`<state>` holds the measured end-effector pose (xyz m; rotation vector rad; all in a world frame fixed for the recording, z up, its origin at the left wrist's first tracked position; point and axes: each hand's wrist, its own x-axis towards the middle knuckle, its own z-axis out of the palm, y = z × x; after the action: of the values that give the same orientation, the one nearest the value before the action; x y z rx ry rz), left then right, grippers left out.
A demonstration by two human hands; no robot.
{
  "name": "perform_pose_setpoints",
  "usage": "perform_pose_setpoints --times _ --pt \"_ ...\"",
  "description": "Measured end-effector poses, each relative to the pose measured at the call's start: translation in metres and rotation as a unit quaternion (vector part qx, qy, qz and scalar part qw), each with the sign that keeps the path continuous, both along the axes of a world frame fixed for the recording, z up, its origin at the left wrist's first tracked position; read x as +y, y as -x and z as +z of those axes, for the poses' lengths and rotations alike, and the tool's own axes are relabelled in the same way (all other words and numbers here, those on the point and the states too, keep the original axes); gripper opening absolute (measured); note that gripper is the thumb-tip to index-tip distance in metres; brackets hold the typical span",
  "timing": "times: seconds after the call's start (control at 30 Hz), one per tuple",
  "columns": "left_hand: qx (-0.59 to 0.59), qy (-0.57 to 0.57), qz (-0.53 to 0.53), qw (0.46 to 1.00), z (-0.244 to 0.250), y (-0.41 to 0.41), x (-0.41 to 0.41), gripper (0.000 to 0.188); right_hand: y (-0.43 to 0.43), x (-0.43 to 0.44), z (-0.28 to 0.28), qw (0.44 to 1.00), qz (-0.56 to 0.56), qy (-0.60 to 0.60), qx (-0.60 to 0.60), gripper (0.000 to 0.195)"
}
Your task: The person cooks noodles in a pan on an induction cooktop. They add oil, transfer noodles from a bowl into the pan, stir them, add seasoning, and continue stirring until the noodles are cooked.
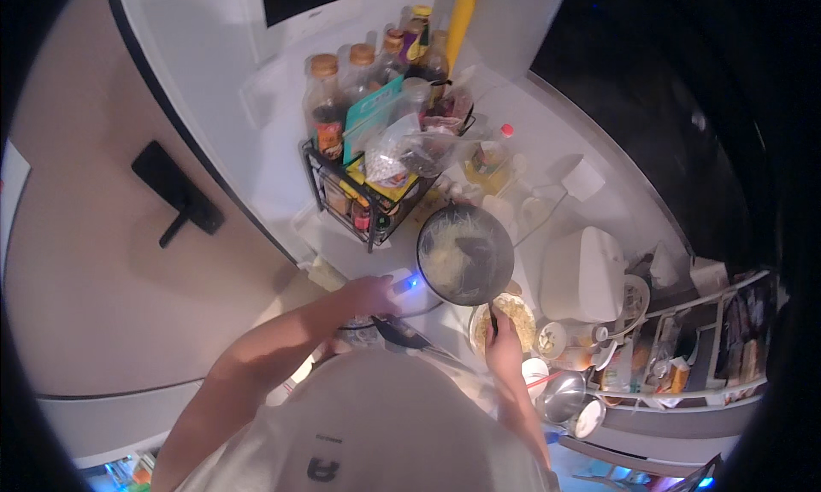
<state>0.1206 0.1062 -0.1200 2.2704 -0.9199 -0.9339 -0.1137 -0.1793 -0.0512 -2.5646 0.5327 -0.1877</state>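
A dark round pan stands before me, with pale thin shreds in what looks like liquid. A dark patch lies across its middle; whether it is a utensil or a reflection is unclear. My right hand grips the black pan handle at the near side. Beneath that hand is a white bowl of pale yellowish food. To the left of the pan, my left hand reaches to a glowing blue light on a pale surface. Its fingers are blurred, so any hold is unclear.
A black wire rack with bottles and bags stands beyond the pan. An oil bottle, a white bin-like container and a metal bowl lie rightward. A dark utensil lies near my body. The door handle is left.
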Motion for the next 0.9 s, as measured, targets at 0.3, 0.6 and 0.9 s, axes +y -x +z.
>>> perform_pose_setpoints --times 0.3,0.6,0.9 --pt "-0.116 0.255 -0.158 0.947 0.322 0.028 -0.02 0.045 0.043 -0.001 -0.004 0.989 -0.08 -0.103 -0.067 0.055" --pt "-0.082 0.422 -0.237 0.871 0.441 0.056 -0.04 0.042 0.053 0.015 0.004 0.983 -0.13 -0.104 -0.082 0.068" --pt "-0.614 -0.14 -0.088 0.772 0.393 -0.233 -0.158 0.03 0.068 0.04 0.022 0.962 -0.212 -0.155 -0.074 0.073"
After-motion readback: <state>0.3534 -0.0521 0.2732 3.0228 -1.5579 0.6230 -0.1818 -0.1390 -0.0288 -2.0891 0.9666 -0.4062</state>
